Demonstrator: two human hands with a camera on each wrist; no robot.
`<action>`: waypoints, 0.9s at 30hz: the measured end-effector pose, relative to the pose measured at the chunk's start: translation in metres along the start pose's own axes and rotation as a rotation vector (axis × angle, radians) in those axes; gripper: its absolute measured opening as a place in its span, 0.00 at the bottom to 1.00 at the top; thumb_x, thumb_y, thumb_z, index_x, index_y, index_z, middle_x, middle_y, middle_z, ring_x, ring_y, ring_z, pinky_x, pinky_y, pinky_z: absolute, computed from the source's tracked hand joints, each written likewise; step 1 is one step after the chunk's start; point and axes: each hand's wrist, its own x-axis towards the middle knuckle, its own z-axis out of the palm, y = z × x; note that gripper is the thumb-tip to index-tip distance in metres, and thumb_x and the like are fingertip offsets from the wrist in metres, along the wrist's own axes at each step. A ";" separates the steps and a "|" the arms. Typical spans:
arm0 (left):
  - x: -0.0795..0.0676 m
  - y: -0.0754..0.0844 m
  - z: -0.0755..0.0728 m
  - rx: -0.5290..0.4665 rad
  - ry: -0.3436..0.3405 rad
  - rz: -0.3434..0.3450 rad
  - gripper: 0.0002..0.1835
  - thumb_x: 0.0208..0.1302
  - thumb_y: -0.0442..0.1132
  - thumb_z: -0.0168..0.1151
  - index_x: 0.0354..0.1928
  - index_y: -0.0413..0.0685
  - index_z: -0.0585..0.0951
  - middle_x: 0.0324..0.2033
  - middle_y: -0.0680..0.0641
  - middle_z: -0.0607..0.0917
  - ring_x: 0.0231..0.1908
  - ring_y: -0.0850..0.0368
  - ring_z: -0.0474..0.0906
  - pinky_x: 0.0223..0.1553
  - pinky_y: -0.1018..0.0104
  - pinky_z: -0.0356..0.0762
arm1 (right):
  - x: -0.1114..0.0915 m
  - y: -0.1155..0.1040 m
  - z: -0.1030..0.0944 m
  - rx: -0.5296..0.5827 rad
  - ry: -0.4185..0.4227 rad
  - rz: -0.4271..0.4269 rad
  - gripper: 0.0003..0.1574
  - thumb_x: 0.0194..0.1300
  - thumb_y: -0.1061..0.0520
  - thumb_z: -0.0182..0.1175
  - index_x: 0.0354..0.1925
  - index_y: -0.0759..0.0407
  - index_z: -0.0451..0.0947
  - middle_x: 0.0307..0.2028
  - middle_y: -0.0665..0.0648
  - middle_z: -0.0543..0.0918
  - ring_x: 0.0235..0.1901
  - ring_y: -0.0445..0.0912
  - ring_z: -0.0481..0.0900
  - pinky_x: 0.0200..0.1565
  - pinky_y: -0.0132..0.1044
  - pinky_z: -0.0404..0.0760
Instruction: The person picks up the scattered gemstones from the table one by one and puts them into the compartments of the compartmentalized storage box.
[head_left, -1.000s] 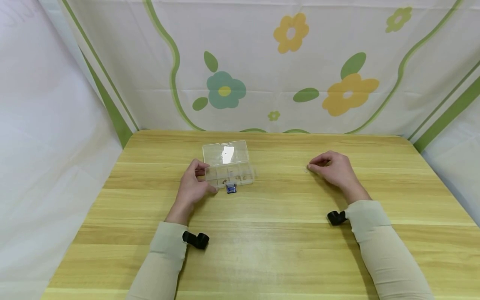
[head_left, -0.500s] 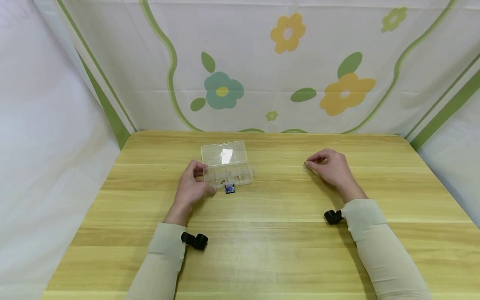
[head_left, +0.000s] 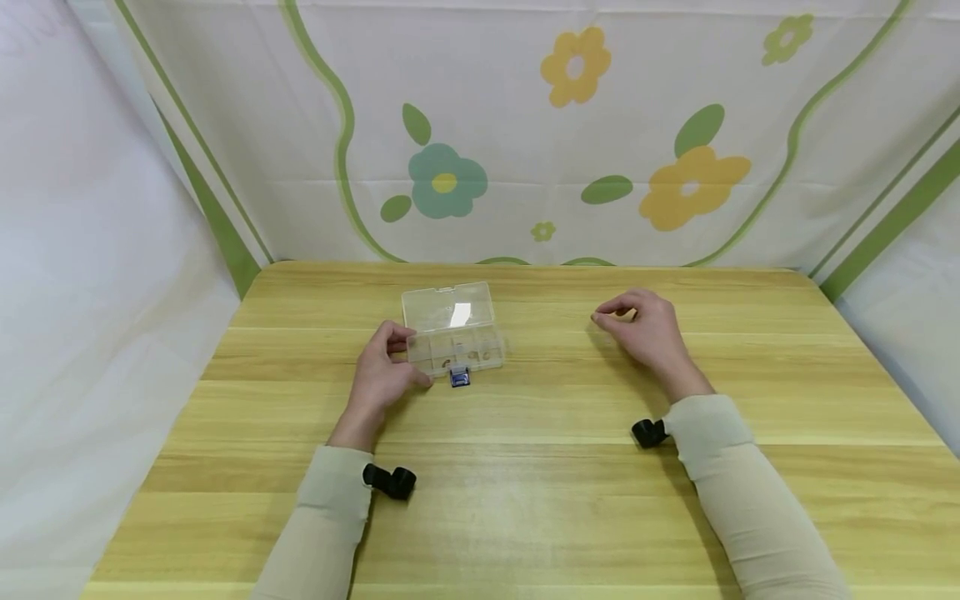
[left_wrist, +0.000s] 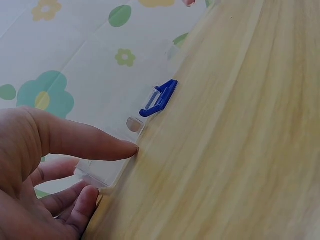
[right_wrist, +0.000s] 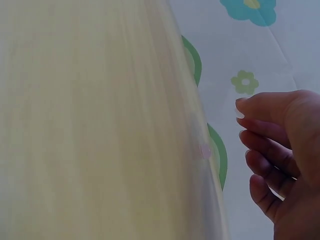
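A clear plastic compartment box [head_left: 420, 354] stands on the table with its lid [head_left: 431, 308] raised at the back. Its blue latch [head_left: 460, 378] hangs at the front. Several small brownish pieces [head_left: 486, 355] lie in the front compartments; their kind is too small to tell. My left hand [head_left: 384, 375] grips the box's left end, thumb at the front edge and fingers behind. To the right, my right hand [head_left: 643, 329] is raised off the table, thumb and forefinger pinching a small whitish see-through piece [right_wrist: 239, 113]. The other fingers are bent.
A small pinkish see-through piece [right_wrist: 205, 151] lies on the wooden table [head_left: 525, 483] near the right hand. A white cloth [head_left: 517, 108] printed with flowers hangs behind the table's back edge, with more white cloth at both sides.
My right hand has lifted from the table and moved left toward the box with the small see-through piece. The left hand keeps its place on the box.
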 end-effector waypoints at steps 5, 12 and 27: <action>0.000 0.000 0.000 0.001 0.002 0.000 0.40 0.45 0.18 0.74 0.63 0.46 0.76 0.65 0.40 0.76 0.57 0.43 0.73 0.63 0.48 0.77 | 0.003 -0.009 0.008 0.009 0.005 -0.029 0.12 0.72 0.50 0.71 0.45 0.57 0.92 0.48 0.60 0.88 0.46 0.55 0.79 0.47 0.44 0.75; 0.001 0.000 0.000 0.004 0.003 -0.010 0.40 0.44 0.19 0.74 0.64 0.46 0.77 0.64 0.40 0.77 0.57 0.43 0.74 0.64 0.48 0.76 | 0.007 -0.024 0.019 0.024 -0.006 -0.075 0.11 0.71 0.52 0.72 0.44 0.57 0.92 0.48 0.61 0.88 0.49 0.56 0.80 0.48 0.45 0.76; 0.003 -0.002 -0.001 -0.004 0.011 0.001 0.41 0.41 0.18 0.74 0.63 0.47 0.78 0.63 0.41 0.78 0.55 0.43 0.77 0.59 0.51 0.80 | 0.013 -0.043 0.037 0.044 -0.023 -0.135 0.08 0.70 0.54 0.72 0.43 0.56 0.92 0.46 0.58 0.88 0.48 0.55 0.80 0.46 0.43 0.76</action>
